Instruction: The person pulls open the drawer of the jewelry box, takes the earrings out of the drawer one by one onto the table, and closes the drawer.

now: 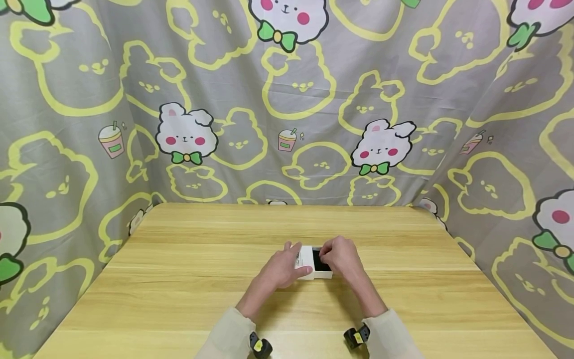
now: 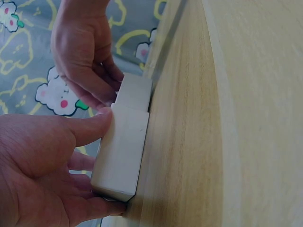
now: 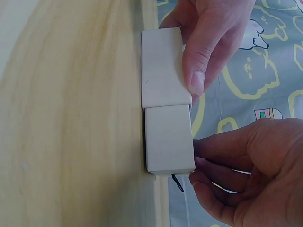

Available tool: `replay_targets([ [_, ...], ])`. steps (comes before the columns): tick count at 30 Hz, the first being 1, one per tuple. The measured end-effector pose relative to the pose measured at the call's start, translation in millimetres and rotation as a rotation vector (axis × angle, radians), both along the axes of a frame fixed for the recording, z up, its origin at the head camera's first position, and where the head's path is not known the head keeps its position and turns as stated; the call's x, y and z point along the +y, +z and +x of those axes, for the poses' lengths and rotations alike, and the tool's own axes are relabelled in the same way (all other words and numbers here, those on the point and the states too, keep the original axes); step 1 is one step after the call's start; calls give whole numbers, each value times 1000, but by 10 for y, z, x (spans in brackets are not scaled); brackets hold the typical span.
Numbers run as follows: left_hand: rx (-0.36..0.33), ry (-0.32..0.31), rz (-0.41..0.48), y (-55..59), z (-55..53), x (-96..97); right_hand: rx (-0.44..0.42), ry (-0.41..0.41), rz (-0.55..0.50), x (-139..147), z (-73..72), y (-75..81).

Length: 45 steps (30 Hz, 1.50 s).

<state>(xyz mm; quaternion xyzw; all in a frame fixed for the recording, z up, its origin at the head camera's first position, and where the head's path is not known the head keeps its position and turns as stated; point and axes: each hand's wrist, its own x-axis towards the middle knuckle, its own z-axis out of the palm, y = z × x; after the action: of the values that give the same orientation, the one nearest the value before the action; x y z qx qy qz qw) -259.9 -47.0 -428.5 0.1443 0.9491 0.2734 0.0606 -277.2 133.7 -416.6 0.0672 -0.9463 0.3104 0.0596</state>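
A small white slide-out box lies on the table, its outer sleeve [image 1: 307,257] on the left and its inner tray [image 1: 324,274] drawn partly out to the right. Black contents [image 1: 317,262] show inside the tray. My left hand [image 1: 280,268] grips the sleeve, with the thumb along the near side and fingers round the far end. The right hand [image 1: 343,257] bends over the tray, its curled fingertips at the black contents; I cannot tell whether they pinch anything. In the right wrist view a short black loop [image 3: 177,182] sticks out at the tray's end.
The wood-grain table [image 1: 179,299] extends on all sides of the box. A grey curtain [image 1: 287,124] printed with cartoon animals hangs behind it and along both sides. Black wrist cameras [image 1: 261,345] are strapped near the light sleeve cuffs.
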Motion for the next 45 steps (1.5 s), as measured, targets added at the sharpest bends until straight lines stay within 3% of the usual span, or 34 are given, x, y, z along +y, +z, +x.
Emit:
replay_targets([
  [37, -7, -3, 24, 2, 17, -12, -6, -43, -35, 130, -39, 64],
  [45, -5, -8, 23, 3, 14, -14, 52, -44, -27, 183, -48, 74],
])
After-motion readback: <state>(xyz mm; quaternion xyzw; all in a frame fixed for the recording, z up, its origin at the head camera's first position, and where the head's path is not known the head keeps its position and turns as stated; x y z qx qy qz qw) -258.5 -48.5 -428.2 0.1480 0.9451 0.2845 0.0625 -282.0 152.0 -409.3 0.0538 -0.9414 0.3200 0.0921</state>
